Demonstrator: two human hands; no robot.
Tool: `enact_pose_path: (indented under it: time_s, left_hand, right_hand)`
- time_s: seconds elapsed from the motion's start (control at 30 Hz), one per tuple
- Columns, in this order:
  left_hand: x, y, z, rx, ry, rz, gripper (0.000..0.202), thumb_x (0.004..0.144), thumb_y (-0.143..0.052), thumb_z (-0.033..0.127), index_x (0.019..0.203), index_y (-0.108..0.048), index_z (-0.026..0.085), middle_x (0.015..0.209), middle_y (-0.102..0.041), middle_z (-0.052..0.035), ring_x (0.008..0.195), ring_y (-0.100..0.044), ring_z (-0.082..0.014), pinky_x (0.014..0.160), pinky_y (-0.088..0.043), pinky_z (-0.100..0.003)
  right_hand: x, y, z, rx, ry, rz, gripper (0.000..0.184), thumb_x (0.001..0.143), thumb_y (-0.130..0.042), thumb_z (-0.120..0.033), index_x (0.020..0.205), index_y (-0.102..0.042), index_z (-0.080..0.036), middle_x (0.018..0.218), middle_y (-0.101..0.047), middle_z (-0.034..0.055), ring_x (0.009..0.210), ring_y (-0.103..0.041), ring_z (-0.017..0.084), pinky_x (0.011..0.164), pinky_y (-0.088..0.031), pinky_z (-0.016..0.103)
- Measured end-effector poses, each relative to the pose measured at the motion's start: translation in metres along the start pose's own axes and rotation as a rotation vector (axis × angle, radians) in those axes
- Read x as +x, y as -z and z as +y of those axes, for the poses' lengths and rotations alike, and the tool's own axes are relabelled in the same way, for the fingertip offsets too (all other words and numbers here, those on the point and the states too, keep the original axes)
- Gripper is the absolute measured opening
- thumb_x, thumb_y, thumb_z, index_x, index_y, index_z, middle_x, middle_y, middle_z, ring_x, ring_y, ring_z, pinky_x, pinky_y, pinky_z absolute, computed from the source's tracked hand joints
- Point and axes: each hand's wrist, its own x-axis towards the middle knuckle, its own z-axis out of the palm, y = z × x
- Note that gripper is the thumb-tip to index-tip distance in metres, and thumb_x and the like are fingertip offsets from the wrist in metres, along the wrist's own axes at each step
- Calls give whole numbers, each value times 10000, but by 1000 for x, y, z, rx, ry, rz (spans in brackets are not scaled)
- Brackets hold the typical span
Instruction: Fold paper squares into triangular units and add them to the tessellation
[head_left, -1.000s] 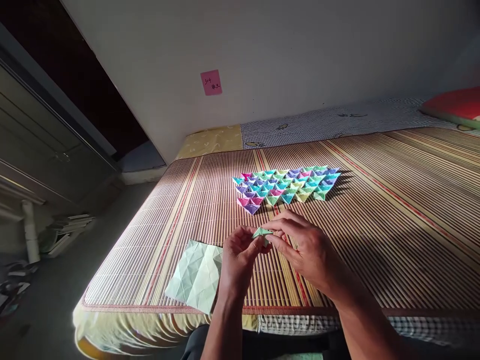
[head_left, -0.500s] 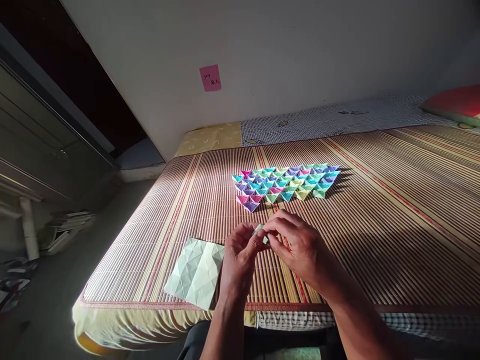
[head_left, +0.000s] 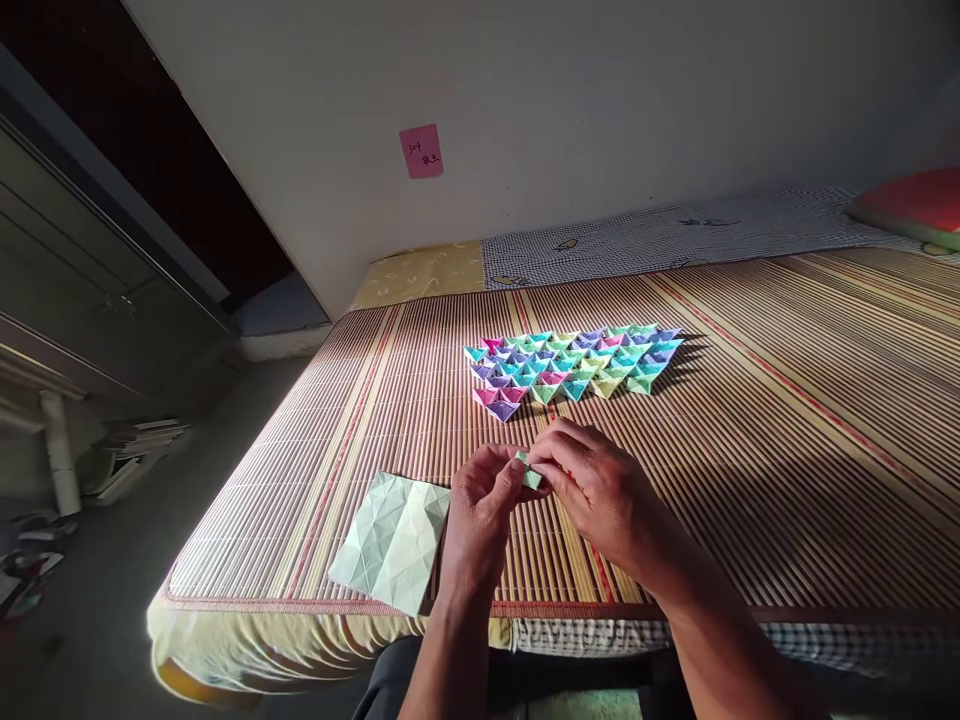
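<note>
A small folded piece of green paper (head_left: 529,474) is pinched between my two hands, above the near part of the mat. My left hand (head_left: 484,490) grips its left side with thumb and fingers. From the right, my right hand (head_left: 589,475) holds its other edge with closed fingertips, which partly hide it. Left of my left wrist lies a pale green creased sheet of paper (head_left: 390,540), flat on the mat. Beyond my hands, many small folded paper pieces (head_left: 566,368) in pink, purple, blue, green and yellow sit in close rows.
A striped bamboo mat (head_left: 750,430) covers the bed. Patterned cloth (head_left: 637,235) runs along the wall, where a pink note (head_left: 421,151) is stuck. A red pillow (head_left: 915,205) lies at the far right. Stacked papers (head_left: 139,455) rest on the floor at left.
My fingers have shifted slightly on the small green folded paper, so more of its face shows now. The creased sheet and the rows of folded pieces stay put.
</note>
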Motion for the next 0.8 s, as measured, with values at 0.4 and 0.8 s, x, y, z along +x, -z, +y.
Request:
enact_pose_path:
  time_s: [0.4,0.8]
  left_hand:
    - [1,-2,1,99,-78,47,373,762,-831,466,870,-703,133,792,-737,-63,723,-704,-184,702,-589,-306]
    - [2,1,2,134,-99,99,356,750,-831,443,883,-702,140,805,-721,-61,732,-701,-189,744,-592,-343]
  right_hand:
    - [2,2,-9,77,-39,14,148,970,-527,-114,946,-625,-222,970,-616,48,914,-636,191,814,-531,341]
    - [1,1,-1,17,-56,121,242,868,-462,-9,877,-570,-225,935,-625,47,909,-643,211,812,-531,379]
